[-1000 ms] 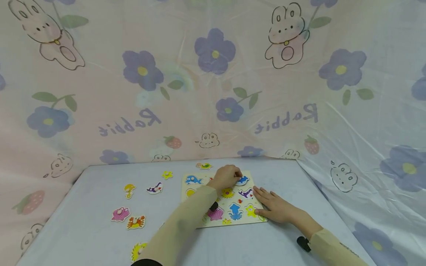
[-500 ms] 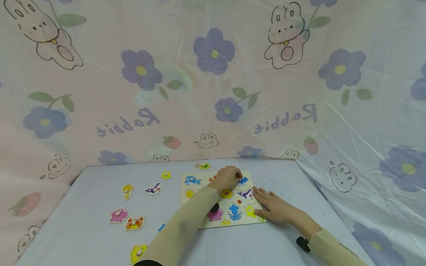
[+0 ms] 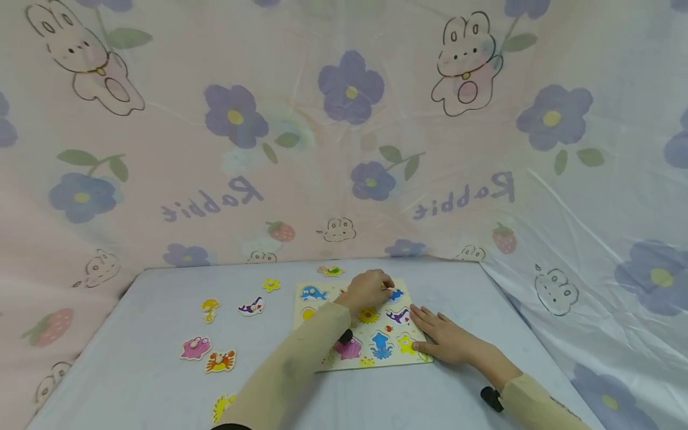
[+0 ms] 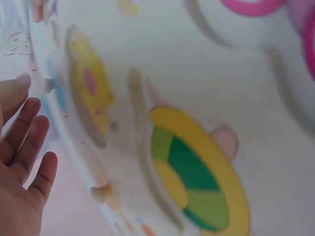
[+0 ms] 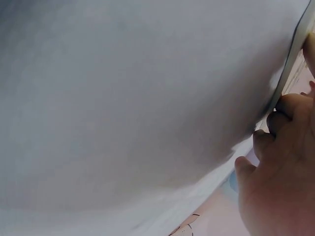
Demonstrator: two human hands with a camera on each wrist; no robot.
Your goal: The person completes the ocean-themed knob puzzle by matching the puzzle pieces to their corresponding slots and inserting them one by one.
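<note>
A cream puzzle board (image 3: 344,362) with sea-animal shapes lies on the table. My left hand (image 3: 368,289) reaches over its far right part, beside a blue fish-like piece (image 3: 396,295). In the left wrist view the fingers of my left hand (image 4: 22,157) are loosely bent and spaced, with a gap between the thumb tip and a small knob (image 4: 49,85) on the blue piece. My right hand (image 3: 443,335) rests with fingers spread along the board's right edge, its thumb near a yellow starfish (image 3: 406,343). The left forearm and hand hide part of the board.
Loose puzzle pieces lie left of the board: a purple-and-white whale (image 3: 251,306), seahorse (image 3: 210,310), pink shell-like piece (image 3: 196,347), crab (image 3: 220,361) and yellow piece (image 3: 221,407) partly behind the sleeve. A yellow star (image 3: 271,284) and turtle (image 3: 330,271) lie farther back. A printed curtain (image 3: 344,149) hangs behind.
The blue piece, earlier raised and tilted at the left fingertips, now lies lower and flatter on the board. My right hand stays put. The head view shifts slightly.
</note>
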